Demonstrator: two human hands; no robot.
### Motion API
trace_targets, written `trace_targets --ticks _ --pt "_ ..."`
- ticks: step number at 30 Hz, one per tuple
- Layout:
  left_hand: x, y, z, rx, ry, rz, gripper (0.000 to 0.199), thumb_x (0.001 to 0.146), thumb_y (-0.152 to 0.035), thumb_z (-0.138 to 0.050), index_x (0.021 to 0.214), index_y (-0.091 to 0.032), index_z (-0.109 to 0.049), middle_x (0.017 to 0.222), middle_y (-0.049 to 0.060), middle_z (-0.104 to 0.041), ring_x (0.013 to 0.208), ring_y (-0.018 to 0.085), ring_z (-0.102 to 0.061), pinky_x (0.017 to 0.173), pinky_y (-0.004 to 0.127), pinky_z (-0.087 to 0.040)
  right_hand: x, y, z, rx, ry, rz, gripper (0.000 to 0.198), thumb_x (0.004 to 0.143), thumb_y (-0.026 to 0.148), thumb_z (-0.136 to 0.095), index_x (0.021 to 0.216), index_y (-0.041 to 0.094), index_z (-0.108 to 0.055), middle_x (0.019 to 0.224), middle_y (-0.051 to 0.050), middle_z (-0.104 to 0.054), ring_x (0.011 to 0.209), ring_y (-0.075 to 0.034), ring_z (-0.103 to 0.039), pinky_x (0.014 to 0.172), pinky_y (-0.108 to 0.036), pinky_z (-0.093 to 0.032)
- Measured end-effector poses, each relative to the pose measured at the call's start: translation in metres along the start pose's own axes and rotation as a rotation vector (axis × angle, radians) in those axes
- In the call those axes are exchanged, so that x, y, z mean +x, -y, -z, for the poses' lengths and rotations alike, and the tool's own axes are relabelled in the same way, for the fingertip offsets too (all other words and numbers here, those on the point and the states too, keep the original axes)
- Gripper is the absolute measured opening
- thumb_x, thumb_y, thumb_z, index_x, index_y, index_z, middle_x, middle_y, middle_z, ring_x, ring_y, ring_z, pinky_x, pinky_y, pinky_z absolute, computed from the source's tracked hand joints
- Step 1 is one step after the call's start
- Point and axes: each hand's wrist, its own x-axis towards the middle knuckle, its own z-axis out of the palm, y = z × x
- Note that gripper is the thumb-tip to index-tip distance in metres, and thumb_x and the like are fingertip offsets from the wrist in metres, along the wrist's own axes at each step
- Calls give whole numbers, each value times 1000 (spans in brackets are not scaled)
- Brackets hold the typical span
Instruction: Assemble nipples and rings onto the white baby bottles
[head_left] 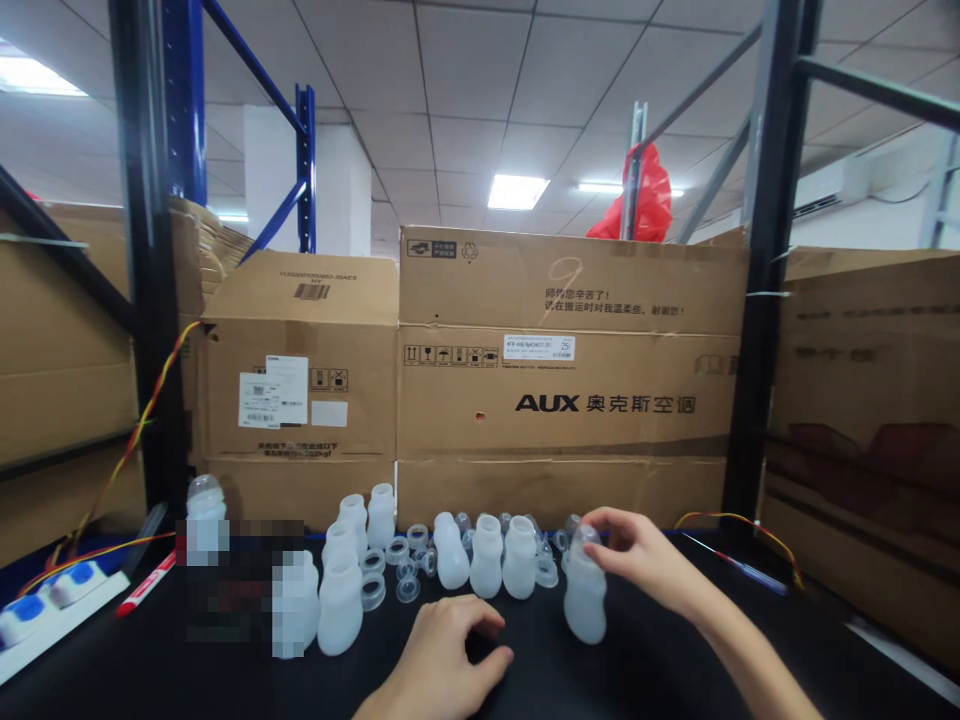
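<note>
Pinching a bottle (585, 600) by its clear cap (587, 543), the right hand (637, 555) has thumb and fingertips around the top, right of the other bottles on the black table (525, 685); whether the base rests there or hangs just above is hard to say. The left hand (448, 650) is in front of the three middle bottles (487, 560), fingers loosely curled, thumb apart from the forefinger, gripping nothing. The held bottle looks like thin frosted plastic, so it is probably light, slightly yielding, smooth enough to slip and unlikely to break. Its narrow waist should give the surest hold; the cap might come loose if it alone took the weight. Counting bottles gives ten: the held one, a capped bottle (206, 500) at far left, five left bottles (340, 612), partly overlapping, and the middle three, one of them leaning. Between those two groups lie at least four rings (371, 602); small clear pieces (407, 582) around them overlap too much to count. Toward the sides are one marker (146, 585), one power strip (82, 607) and one pen (739, 567).
</note>
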Motion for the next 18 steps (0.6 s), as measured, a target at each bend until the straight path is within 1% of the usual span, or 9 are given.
trace_targets --ticks 2,4,6,8,11,14,16,18 --pt "0 1 -1 22 0 -9 21 78 -29 -74 96 -27 -84 98 2 -85 91 25 -78 83 33 -54 1 -19 17 -36 -55 -27 27 79 37 -69 95 17 -75 84 -3 -78 68 -19 -65 62 -29 -49" --pt "0 3 -2 41 -1 -26 19 79 -29 -73 95 -27 -84 98 1 -85 92 25 -78 83 33 -54 2 -42 32 -86 -128 -69 29 79 41 -67 97 18 -74 88 -5 -80 80 -24 -72 72 -32 -54" --pt "0 5 -3 56 -4 -38 18 79 -28 -74 94 -28 -84 98 1 -85 93 25 -78 83 33 -54 2 -65 45 -160 -232 -132 33 76 43 -69 101 21 -72 94 -7 -81 88 -28 -74 79 -36 -55" --pt "0 6 -3 60 -5 -38 17 79 -28 -74 93 -28 -83 98 1 -85 93 25 -78 84 33 -54 1 -87 52 -235 -329 -192 42 71 42 -72 109 25 -70 103 -9 -81 95 -32 -75 84 -40 -55" --pt "0 6 -3 51 -1 -44 17 81 -29 -72 94 -28 -83 97 0 -85 92 24 -78 84 32 -54 -1 -114 53 -314 -410 -242 61 68 40 -71 127 28 -62 110 -10 -80 102 -34 -76 87 -42 -55" --pt "-1 5 -2 53 1 -46 16 83 -30 -71 93 -28 -83 97 0 -85 91 24 -77 84 32 -54 -1 -131 48 -389 -473 -266 77 73 40 -67 146 26 -49 117 -13 -76 100 -34 -76 86 -43 -55" --pt "-1 4 -2 66 0 -43 16 83 -30 -71 94 -28 -83 97 1 -85 92 24 -77 84 33 -54 -1 -138 46 -436 -513 -268 83 77 42 -63 154 22 -40 124 -16 -72 102 -34 -75 88 -44 -55" --pt "-2 3 -1 79 3 -41 16 83 -30 -71 93 -28 -83 98 1 -84 91 25 -77 83 33 -54 1 -144 44 -473 -542 -262 85 80 45 -60 157 19 -34 128 -18 -69 109 -36 -72 91 -46 -55"
